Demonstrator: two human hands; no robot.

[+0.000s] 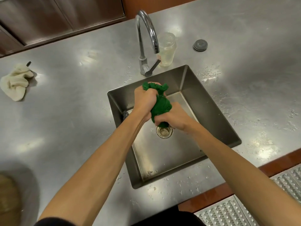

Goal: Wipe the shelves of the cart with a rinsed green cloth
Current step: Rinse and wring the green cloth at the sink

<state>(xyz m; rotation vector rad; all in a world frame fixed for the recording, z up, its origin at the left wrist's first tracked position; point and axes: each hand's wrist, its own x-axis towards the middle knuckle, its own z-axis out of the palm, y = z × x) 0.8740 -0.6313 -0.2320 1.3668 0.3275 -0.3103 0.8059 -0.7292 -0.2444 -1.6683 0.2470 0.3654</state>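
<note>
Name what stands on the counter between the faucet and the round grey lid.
A clear jar, close beside the faucet; the rest of the stretch to the lid is bare. Head view.

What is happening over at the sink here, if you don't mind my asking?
A person is wringing out a green cloth over the sink. The left hand grips its upper end and the right hand grips its lower end, just above the drain. No water shows at the tap. A cream cloth lies on the counter to the left. No cart is in view, so the wiping seems yet to come.
</note>
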